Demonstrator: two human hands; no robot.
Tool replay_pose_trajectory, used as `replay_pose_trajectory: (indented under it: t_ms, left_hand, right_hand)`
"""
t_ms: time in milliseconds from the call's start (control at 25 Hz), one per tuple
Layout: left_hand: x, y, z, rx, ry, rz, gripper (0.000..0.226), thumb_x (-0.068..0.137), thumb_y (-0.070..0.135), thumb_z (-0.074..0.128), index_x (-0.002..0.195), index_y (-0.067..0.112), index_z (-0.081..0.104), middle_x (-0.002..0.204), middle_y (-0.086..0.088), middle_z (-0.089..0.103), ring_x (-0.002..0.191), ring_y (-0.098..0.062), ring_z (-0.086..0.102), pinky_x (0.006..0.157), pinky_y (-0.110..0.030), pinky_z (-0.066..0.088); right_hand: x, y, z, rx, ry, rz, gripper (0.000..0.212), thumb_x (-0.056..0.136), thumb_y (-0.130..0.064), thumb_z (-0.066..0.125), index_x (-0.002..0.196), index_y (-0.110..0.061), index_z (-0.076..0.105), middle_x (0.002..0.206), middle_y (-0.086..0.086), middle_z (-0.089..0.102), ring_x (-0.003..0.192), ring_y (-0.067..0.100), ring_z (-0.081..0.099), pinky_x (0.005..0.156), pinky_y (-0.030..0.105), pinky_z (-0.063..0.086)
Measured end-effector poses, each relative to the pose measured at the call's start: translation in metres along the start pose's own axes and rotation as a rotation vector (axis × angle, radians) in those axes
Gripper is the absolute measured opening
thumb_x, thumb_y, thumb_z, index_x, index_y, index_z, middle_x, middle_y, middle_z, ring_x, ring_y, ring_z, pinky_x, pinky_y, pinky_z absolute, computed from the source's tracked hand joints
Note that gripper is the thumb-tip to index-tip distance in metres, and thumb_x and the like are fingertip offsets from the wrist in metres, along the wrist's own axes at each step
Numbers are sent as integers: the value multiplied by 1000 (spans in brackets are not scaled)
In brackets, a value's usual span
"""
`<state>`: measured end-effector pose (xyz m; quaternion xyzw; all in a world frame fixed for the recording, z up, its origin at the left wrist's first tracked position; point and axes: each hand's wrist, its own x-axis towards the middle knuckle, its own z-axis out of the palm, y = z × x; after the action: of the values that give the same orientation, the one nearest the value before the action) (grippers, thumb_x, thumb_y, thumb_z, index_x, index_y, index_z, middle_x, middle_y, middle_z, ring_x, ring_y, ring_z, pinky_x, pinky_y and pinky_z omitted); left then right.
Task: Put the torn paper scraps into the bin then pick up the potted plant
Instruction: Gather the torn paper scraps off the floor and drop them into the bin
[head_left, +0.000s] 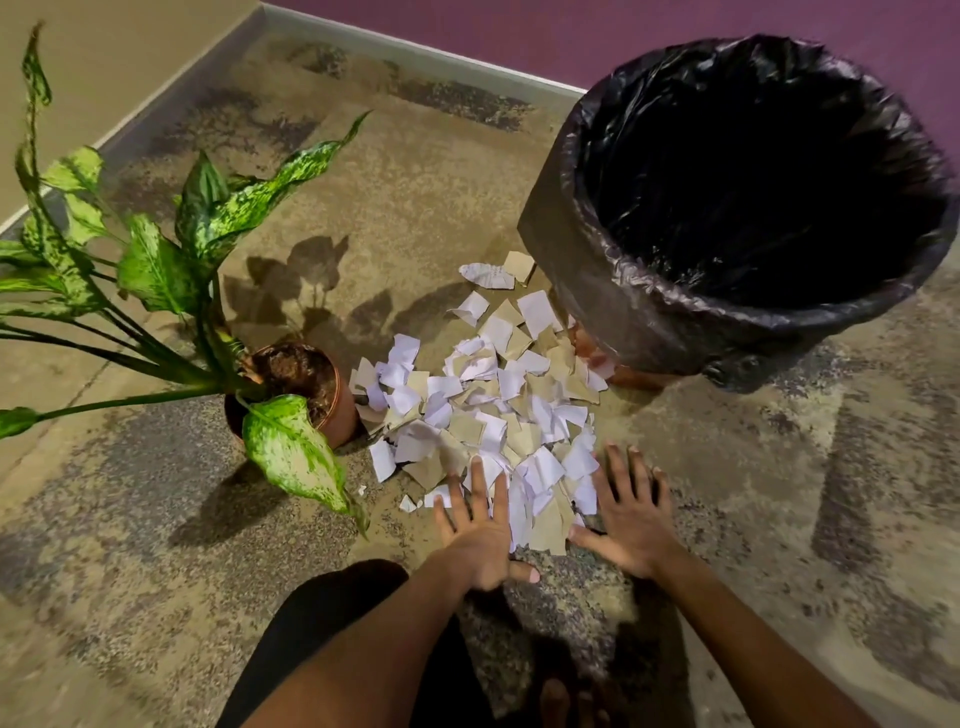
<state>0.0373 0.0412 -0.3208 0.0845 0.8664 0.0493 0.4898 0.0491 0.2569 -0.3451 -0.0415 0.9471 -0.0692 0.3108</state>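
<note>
Head view: flat, spread hands (556, 525) press paper scraps (488, 405) on mottled carpet (156, 545) beneath a purple wall (519, 31)

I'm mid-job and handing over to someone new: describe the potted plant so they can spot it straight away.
Start at the big bin lined with a black bag on the right, then cross the pile of torn paper scraps on the carpet to its left edge. There stands the potted plant: a small round terracotta-brown pot of dark soil. It is the only green thing here, its long speckled leaves arching leftward.
</note>
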Motion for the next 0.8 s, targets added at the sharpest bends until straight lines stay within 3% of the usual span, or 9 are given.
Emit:
replay_pose_trajectory:
  t_ms: [80, 200, 280, 400, 560, 640, 800]
  left_hand:
    - [2, -1, -3, 19, -35, -3, 129, 77, 62, 64, 128, 18, -47, 121, -15, -63, 113, -45, -52, 102, -63, -22]
    - [6, -5, -8, 45, -89, 5, 126, 80, 59, 63, 130, 18, -45, 117, -16, -64, 112, -47, -51, 101, -64, -21]
    - [10, -5, -7, 32, -115, 5, 124, 80, 58, 63, 131, 19, -44, 114, -15, -65, 111, -47, -52, 101, -65, -22]
    - [11, 1, -6, 27, -92, -44, 119, 81, 62, 58, 138, 19, -37, 118, -15, -61, 112, -45, -52, 100, -66, -23]
    - [3, 8, -12, -42, -17, -49, 109, 85, 61, 51, 134, 19, -37, 126, -14, -57, 112, -41, -52, 102, -63, -23]
    - [-1, 9, -12, -37, 86, -47, 112, 83, 62, 55, 139, 18, -32, 137, -16, -49, 125, -44, -42, 107, -62, -16]
    - [-4, 0, -12, 66, 226, -48, 107, 79, 56, 63, 149, 24, -12, 154, -11, -29, 142, -45, -10, 113, -59, 7]
  right_hand:
    - [1, 0, -2, -13, -29, -2, 131, 47, -100, -2, 148, -19, -21, 148, 8, -42, 137, 34, -35, 112, 57, -12]
    - [2, 0, 0, -38, -23, -8, 125, 66, -86, 44, 148, -17, -22, 152, 13, -36, 139, 40, -29, 112, 59, -8]
    - [1, -5, -1, -89, -5, -15, 129, 64, -81, 55, 150, -16, -16, 155, 19, -23, 141, 47, -16, 111, 63, 0]
    - [-1, -10, -11, -112, 0, -27, 124, 52, -80, 59, 150, -15, 18, 153, 22, 17, 133, 54, 23, 100, 69, 27]
    - [0, 3, -31, -95, 94, -79, 109, 57, -82, 54, 142, -16, 37, 146, 11, 33, 122, 45, 41, 92, 60, 43]
    - [-2, 3, -37, -68, 119, -111, 109, 56, -84, 54, 142, -18, 39, 144, 11, 38, 118, 41, 46, 87, 55, 47]
    - [-7, -9, -42, -42, 182, -256, 113, 54, -81, 54, 149, -29, 23, 146, 10, 41, 114, 37, 50, 80, 50, 52]
